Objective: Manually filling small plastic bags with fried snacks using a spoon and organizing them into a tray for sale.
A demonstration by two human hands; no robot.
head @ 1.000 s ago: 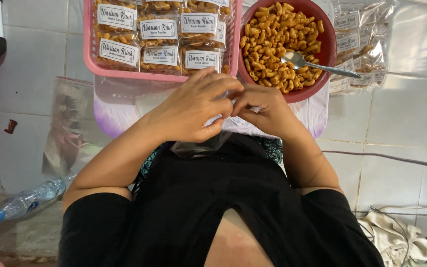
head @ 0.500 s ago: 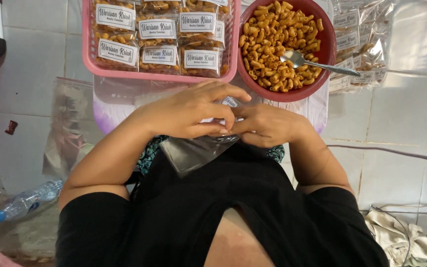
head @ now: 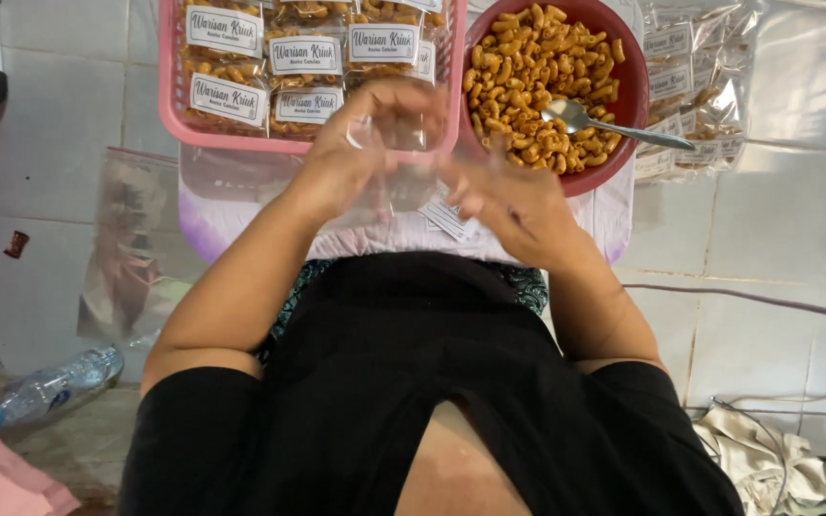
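Note:
My left hand (head: pixel 351 162) and my right hand (head: pixel 509 196) are raised together in front of me, both blurred by motion. Between them hangs an empty clear plastic bag (head: pixel 403 158) with a small white label at its lower edge. The left hand grips its left side and the right hand's fingers sit at its right edge. Just beyond the right hand stands a red bowl (head: pixel 638 86) full of orange macaroni snacks (head: pixel 528 67), with a metal spoon (head: pixel 623 129) lying in it. Past the left hand is a pink basket (head: pixel 169 86) of filled, labelled snack packets (head: pixel 308 57).
More filled packets (head: pixel 705 86) are piled right of the bowl on the white tiled floor. A white and purple tray (head: pixel 227 225) lies under the basket. Flat empty plastic bags (head: pixel 136 229) and a water bottle (head: pixel 50 387) are at left; a crumpled cloth (head: pixel 767 459) and a cable (head: pixel 748 304) at right.
Both hands have lifted from my lap up toward the basket and bowl, carrying the clear bag with them. The bag now hangs spread between them instead of lying crumpled low.

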